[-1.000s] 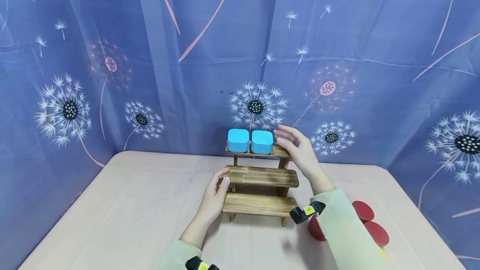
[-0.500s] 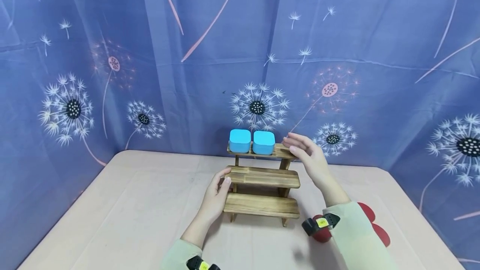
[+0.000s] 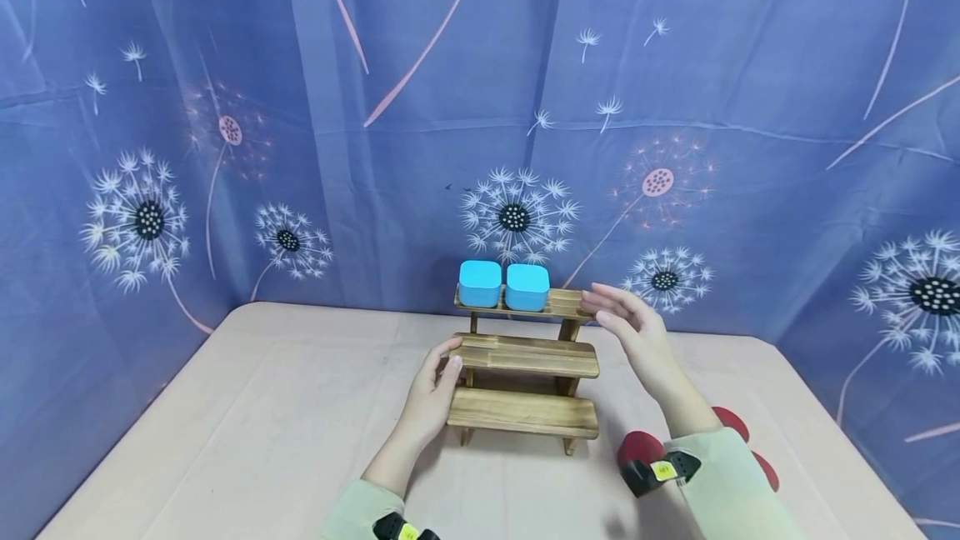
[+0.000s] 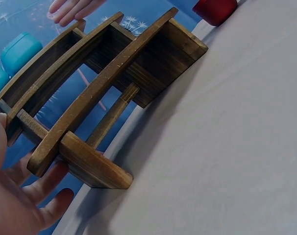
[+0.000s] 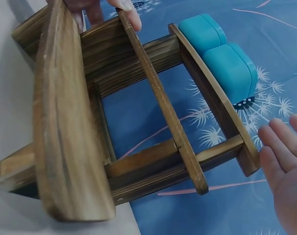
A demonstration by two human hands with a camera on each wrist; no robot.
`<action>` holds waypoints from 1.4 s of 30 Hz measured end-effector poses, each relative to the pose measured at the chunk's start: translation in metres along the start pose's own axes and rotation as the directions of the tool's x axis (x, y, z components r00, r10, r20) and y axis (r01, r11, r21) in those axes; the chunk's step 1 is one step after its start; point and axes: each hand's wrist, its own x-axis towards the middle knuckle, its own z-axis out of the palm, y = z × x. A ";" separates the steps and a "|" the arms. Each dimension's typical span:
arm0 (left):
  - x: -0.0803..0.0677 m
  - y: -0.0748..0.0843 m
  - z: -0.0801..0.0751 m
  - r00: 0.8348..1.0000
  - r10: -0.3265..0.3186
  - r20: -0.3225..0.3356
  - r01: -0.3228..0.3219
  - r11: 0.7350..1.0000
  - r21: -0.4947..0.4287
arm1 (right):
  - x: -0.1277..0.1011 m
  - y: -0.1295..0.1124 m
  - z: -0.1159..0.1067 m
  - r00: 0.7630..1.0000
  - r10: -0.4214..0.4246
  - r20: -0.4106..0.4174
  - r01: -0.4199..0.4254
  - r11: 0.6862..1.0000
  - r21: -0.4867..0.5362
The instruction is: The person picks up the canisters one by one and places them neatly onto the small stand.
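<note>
head: left fingers [image 3: 438, 352] hold grained wooden three-tier stand [image 3: 523, 412]

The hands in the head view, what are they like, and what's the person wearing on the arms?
The left hand and right hand are ungloved. The left sleeve and right sleeve are pale green. A black strap on the right wrist carries a yellow label, its marking too small to read, and a black block. The left wrist wears similar gear.
</note>
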 end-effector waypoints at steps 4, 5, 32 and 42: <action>0.003 -0.008 0.001 1.000 0.010 -0.006 -0.010 1.000 0.006 | -0.007 0.002 -0.002 1.000 0.002 0.006 -0.002 1.000 -0.017; 0.003 -0.008 0.001 1.000 0.010 -0.008 -0.010 1.000 0.003 | -0.009 0.003 -0.003 1.000 0.000 0.007 0.000 1.000 -0.022; 0.003 -0.001 0.002 1.000 -0.027 -0.002 0.027 1.000 -0.015 | -0.050 0.005 -0.020 0.996 -0.074 0.052 0.075 0.997 -0.010; 0.002 -0.007 0.001 1.000 -0.003 0.004 0.003 1.000 -0.025 | -0.070 0.005 -0.027 0.990 -0.127 0.063 0.123 0.991 0.053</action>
